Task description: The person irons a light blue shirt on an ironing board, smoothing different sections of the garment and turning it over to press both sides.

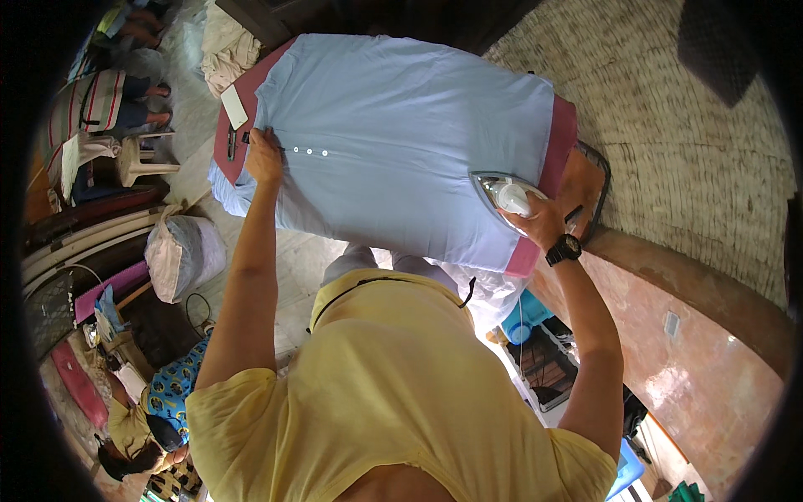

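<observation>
A light blue shirt (385,109) with a short row of white buttons is spread over a dark red ironing board (562,138). My right hand (539,219), a black watch on its wrist, is wrapped round the handle of a clothes iron (508,194). The iron lies on the shirt near the board's right end, its tip toward the far left. My left hand (264,157) rests at the shirt's left part beside the buttons, fingers bent on the cloth. Whether it pinches the fabric is hard to make out.
A white phone-like slab (234,108) and a small dark object (232,144) lie on the board's left end. Left of it stand a stuffed bag (184,255) and a plastic chair (142,159). Other people are at the far left and lower left. A low wall (661,326) runs at right.
</observation>
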`<action>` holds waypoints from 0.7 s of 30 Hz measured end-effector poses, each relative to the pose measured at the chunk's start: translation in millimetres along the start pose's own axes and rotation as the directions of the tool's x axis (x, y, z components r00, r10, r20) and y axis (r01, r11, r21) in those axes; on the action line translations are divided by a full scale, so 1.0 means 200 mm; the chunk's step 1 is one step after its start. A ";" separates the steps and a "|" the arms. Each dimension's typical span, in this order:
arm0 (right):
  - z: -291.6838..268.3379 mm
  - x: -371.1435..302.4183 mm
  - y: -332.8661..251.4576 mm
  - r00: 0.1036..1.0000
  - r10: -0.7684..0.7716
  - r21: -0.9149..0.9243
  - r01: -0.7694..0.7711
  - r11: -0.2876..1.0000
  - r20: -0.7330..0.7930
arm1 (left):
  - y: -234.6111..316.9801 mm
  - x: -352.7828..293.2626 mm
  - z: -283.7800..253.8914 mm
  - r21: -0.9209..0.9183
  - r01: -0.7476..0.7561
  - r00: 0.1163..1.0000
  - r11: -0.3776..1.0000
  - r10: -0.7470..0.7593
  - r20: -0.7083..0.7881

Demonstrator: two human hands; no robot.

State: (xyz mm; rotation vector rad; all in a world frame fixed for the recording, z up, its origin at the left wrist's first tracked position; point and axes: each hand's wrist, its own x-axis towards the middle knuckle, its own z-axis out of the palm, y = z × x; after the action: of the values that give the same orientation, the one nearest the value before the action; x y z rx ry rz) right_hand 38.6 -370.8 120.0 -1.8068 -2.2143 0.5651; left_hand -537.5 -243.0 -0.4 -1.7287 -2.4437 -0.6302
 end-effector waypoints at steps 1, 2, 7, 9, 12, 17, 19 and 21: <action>-0.01 0.01 -0.01 1.000 0.017 0.002 -0.017 1.000 0.015 | 0.00 0.00 0.00 0.010 -0.004 1.000 1.000 0.004 0.011; -0.02 0.01 -0.01 1.000 -0.014 0.000 0.014 1.000 0.016 | 0.00 -0.01 0.00 0.019 -0.008 1.000 1.000 0.008 0.021; -0.03 0.06 -0.05 0.993 -0.120 -0.035 0.119 0.992 -0.018 | -0.02 0.00 0.03 -0.010 -0.035 0.999 0.999 0.034 -0.011; -0.03 0.09 -0.08 0.990 -0.141 -0.066 0.139 0.988 -0.031 | -0.02 0.00 0.03 0.003 -0.029 1.000 1.000 0.029 -0.007; -0.02 0.07 -0.07 0.991 -0.134 -0.061 0.133 0.989 -0.019 | -0.02 0.00 0.02 -0.001 -0.010 1.000 1.000 0.010 -0.001; -0.06 0.01 0.07 0.991 -0.094 -0.055 0.100 0.994 0.091 | -0.03 0.01 0.04 -0.026 -0.029 0.999 0.999 0.029 -0.021; -0.04 0.03 0.02 0.990 -0.135 -0.064 0.137 0.989 0.036 | -0.02 0.00 0.03 0.000 -0.024 1.000 1.000 0.024 -0.001; -0.04 0.06 -0.03 0.991 -0.125 -0.112 0.131 0.985 0.051 | -0.01 0.00 0.02 0.015 -0.018 1.000 1.000 0.018 0.014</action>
State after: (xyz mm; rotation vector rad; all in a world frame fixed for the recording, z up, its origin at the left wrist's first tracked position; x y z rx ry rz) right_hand 33.7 -359.8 129.0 -1.7036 -2.4172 0.4641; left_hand -539.1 -242.8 -4.2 -1.7531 -2.4328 -0.5991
